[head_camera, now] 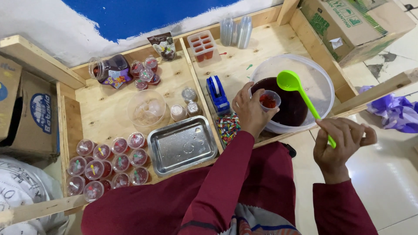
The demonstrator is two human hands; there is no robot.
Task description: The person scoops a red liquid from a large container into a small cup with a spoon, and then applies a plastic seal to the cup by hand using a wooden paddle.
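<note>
My left hand (250, 110) grips a small clear cup (269, 99) with red filling, held at the left rim of a big clear tub (323, 82) of dark red liquid. My right hand (342, 140) holds the handle of a bright green ladle (291, 81), whose bowl hangs over the tub just right of the cup. Both arms wear dark red sleeves.
A wooden tray table holds a steel tray (182, 144), several lidded red-filled cups (109, 163) at front left, a clear bowl (146, 108), a blue tape dispenser (217, 94), coloured small spoons (228, 126), stacked cups (236, 30) and a jar (111, 69). Cardboard boxes (352, 21) flank it.
</note>
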